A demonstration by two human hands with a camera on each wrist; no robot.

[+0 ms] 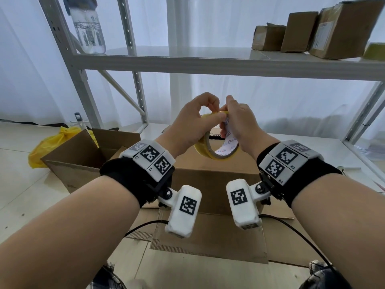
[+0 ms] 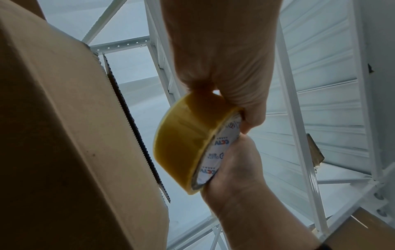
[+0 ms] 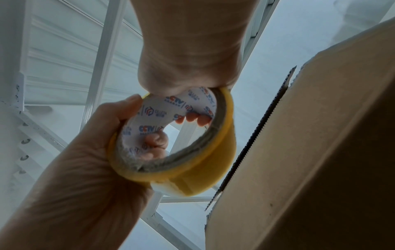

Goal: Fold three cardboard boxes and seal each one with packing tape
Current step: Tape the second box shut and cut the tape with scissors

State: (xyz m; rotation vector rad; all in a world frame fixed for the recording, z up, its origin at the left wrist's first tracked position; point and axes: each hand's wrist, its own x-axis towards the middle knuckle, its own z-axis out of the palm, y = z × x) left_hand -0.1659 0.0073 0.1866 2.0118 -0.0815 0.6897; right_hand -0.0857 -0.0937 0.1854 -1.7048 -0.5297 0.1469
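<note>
both hands lift the yellow packing tape roll (image 1: 216,142) over the cardboard box (image 1: 208,180) — left hand (image 1: 191,124) grips its 9 o'clock rim, right hand (image 1: 237,122) pinches at 12, likely hunting the free end.

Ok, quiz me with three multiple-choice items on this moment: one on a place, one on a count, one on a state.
1. Where is the tape roll?
A. on the upper shelf
B. in both hands above the cardboard box
C. on the floor

2. How many boxes stand on the upper shelf?
A. one
B. three
C. five

3. What is the right hand doing?
A. pinching at the roll's top edge
B. hanging idle
C. pressing a flap

Key: 1 B, the left hand and right hand hold it there; 2 B, three brown boxes show; 3 A, its fingertips meet on the rim.
</note>
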